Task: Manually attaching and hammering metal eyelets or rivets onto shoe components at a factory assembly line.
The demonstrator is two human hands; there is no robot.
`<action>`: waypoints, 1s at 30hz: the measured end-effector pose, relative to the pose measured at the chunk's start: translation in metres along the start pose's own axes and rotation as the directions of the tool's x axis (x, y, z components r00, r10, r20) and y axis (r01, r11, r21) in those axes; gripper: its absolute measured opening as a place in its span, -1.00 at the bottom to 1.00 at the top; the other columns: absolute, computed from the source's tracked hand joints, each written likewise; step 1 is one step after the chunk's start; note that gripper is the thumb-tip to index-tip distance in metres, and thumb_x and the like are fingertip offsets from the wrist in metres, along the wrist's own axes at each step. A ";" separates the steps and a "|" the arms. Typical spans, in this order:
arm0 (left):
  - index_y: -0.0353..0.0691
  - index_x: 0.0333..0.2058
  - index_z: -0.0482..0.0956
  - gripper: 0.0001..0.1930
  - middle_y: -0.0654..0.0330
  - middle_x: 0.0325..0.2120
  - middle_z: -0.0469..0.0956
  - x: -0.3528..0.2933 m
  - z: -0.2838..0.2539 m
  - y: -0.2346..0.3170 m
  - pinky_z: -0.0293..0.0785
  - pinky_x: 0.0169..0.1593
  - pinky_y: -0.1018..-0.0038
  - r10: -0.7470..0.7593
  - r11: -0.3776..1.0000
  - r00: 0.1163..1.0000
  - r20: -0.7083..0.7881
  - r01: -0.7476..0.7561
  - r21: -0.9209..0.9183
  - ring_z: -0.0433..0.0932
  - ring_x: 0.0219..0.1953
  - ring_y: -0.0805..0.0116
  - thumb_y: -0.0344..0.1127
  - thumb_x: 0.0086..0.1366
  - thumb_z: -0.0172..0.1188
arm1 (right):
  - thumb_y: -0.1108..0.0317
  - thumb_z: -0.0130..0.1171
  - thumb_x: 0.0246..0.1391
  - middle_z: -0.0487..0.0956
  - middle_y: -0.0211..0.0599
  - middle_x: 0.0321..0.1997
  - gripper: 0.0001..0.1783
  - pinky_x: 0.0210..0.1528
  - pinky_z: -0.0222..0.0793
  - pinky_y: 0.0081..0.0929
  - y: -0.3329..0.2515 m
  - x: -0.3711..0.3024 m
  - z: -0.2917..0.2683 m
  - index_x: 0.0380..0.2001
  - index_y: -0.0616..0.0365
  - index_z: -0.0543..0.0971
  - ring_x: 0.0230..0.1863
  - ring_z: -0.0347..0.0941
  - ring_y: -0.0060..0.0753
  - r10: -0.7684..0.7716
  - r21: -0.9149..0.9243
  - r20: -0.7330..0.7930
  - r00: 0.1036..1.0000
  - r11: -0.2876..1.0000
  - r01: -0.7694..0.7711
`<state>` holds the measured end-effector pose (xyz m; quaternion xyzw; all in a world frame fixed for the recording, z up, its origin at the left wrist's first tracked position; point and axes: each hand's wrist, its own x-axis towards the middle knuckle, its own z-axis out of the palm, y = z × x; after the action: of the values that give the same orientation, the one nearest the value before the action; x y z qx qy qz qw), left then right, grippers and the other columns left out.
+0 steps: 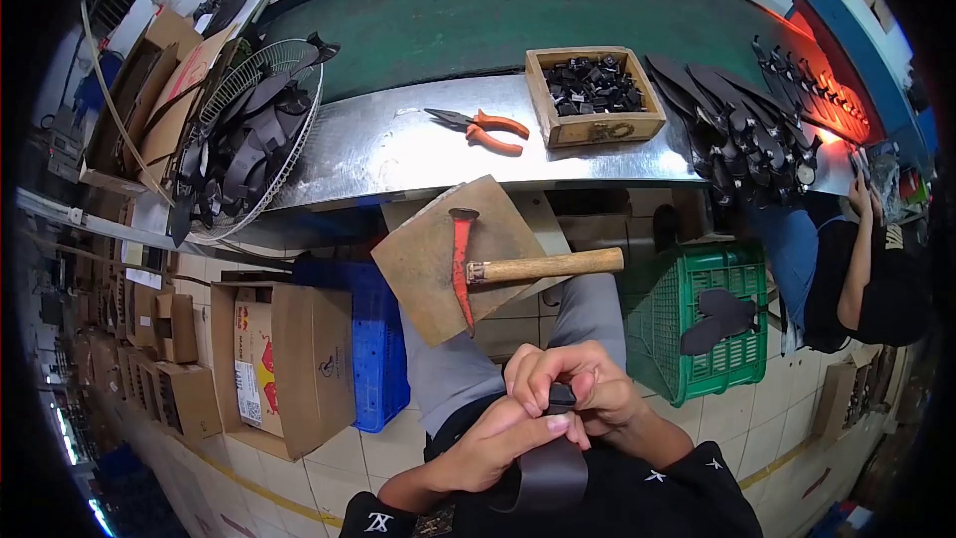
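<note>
Close to my body, I hold a dark shoe sole (554, 476) with its heel end up. My left hand (513, 435) is closed round it from the left, the thumb pressed across the front. My right hand (597, 394) closes round the heel end from the other side, fingers bent at a small black heel piece (561, 397). Whether that piece is separate from the heel, I cannot tell. Beyond my hands, a hammer with a red head (461, 269) and wooden handle (558, 265) lies on a worn brown board (428, 284) over my lap.
Orange-handled pliers (488, 130) and a wooden box (609, 130) of small black pieces lie on the metal bench (388, 154). Dark soles fill a wire basket (317, 105) and lie piled (742, 130) at right. Cartons (314, 369) and a green crate (732, 364) flank me. A person (846, 269) sits far right.
</note>
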<state>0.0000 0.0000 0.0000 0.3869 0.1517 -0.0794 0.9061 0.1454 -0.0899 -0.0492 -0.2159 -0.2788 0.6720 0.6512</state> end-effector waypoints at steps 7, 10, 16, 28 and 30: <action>-0.42 -0.22 0.52 -0.66 0.10 -0.23 0.56 0.001 0.006 0.003 0.36 0.06 0.48 -0.030 0.997 0.996 -0.087 0.023 -0.073 0.49 -0.09 0.40 -0.21 0.46 -0.06 | -0.22 0.05 0.19 0.46 -0.18 -0.24 -0.36 -0.32 0.31 -0.62 -0.004 -0.006 0.007 -0.28 0.30 0.51 -0.31 0.37 -0.47 -0.002 -0.015 -0.143 0.990 1.000 0.000; -0.42 -0.22 0.52 -0.68 0.10 -0.24 0.56 0.002 0.010 0.004 0.37 0.06 0.48 -0.049 0.998 0.994 -0.095 0.044 -0.047 0.50 -0.10 0.39 -0.22 0.46 -0.05 | -0.24 0.05 0.18 0.49 -0.21 -0.33 -0.36 -0.01 0.24 -0.32 -0.008 -0.008 0.010 -0.37 0.25 0.53 -0.11 0.32 -0.24 -0.014 -0.032 -0.191 0.981 0.999 0.008; -0.42 -0.23 0.51 -0.71 0.07 -0.25 0.55 0.004 0.010 0.003 0.36 0.08 0.45 0.008 0.998 1.000 -0.021 -0.006 0.061 0.50 -0.11 0.34 -0.26 0.45 -0.03 | -0.21 0.07 0.18 0.52 -0.22 -0.33 -0.38 0.01 0.22 -0.31 -0.014 -0.014 0.014 -0.38 0.26 0.55 -0.08 0.31 -0.22 -0.041 -0.018 -0.162 0.986 0.999 0.039; -0.39 -0.25 0.51 -0.76 0.08 -0.26 0.55 0.014 0.003 0.002 0.35 0.04 0.44 -0.043 0.999 0.999 0.002 0.043 -0.003 0.51 -0.11 0.31 -0.28 0.35 0.02 | -0.22 0.00 0.23 0.48 -0.28 -0.22 -0.35 -0.27 0.30 -0.61 -0.021 -0.027 0.010 -0.10 0.26 0.50 -0.28 0.37 -0.53 0.037 -0.014 -0.233 0.972 0.999 -0.041; -0.38 -0.26 0.52 -0.75 0.06 -0.23 0.55 0.033 0.002 0.001 0.34 0.05 0.41 0.160 0.971 0.980 -0.119 -0.135 0.197 0.51 -0.12 0.30 -0.27 0.29 0.03 | -0.25 -0.15 0.28 0.40 -0.36 -0.11 -0.23 -0.25 0.36 -0.76 -0.025 -0.030 -0.007 0.23 0.22 0.25 -0.30 0.39 -0.72 0.052 -0.098 -0.168 0.984 0.993 -0.069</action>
<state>0.0318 -0.0020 -0.0089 0.4854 0.1747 0.0005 0.8566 0.1702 -0.1194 -0.0402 -0.3127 -0.2514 0.6560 0.6393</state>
